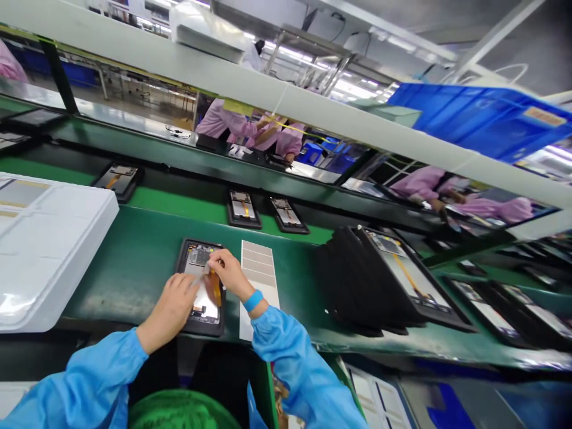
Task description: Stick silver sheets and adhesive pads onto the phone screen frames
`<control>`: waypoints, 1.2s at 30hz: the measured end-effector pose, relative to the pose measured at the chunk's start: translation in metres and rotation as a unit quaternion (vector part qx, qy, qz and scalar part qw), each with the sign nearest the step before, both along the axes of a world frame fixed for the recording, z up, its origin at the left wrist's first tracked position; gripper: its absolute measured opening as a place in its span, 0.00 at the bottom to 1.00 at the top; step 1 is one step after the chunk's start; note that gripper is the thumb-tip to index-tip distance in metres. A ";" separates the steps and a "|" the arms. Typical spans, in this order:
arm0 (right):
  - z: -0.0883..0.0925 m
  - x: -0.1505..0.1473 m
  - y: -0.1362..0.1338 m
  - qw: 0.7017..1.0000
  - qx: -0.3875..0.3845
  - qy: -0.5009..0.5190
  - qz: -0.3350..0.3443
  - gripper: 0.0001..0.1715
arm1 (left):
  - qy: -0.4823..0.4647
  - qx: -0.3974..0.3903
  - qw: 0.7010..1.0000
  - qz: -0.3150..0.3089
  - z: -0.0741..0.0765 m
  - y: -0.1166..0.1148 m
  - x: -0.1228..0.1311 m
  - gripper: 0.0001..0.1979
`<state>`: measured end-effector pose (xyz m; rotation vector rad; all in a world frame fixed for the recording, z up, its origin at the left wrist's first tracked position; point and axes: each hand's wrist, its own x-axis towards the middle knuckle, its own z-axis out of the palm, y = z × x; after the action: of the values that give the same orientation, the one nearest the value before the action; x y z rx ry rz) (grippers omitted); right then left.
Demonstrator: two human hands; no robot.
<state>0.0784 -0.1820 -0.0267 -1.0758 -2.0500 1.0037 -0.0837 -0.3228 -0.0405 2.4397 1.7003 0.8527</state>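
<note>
An open tablet [203, 326] with its inner parts showing lies in a black tray on the green bench before me. Over its middle, my right hand [232, 277] pinches with thumb and forefinger near the upper end of an orange ribbon cable [217, 291]. My left hand [172, 305] comes in from the left side, fingertips drawn together close to the right ones. A small pale, blurred piece shows between the fingertips; I cannot make out what it is. Just right of the tray lies a sheet of grey strips [259, 265], partly behind my right wrist.
White plastic trays [58, 250] are stacked at left. To the right stands a pile of black trays [353, 286], an open tablet [406, 271] on top. More tablets [243, 208] sit on the green line behind. A blue bin [482, 116] rests on the overhead shelf; co-workers in pink [227, 122] work beyond.
</note>
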 end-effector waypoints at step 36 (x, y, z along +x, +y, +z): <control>-0.037 -0.032 0.029 0.972 0.106 -0.203 -0.056 0.06 | 0.068 -0.044 0.992 0.093 -0.012 0.041 -0.013 0.17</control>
<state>0.0463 -0.1531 -0.0638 -1.3475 -2.3199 0.5206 -0.0968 -0.2822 -0.0523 2.3595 1.9917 0.6250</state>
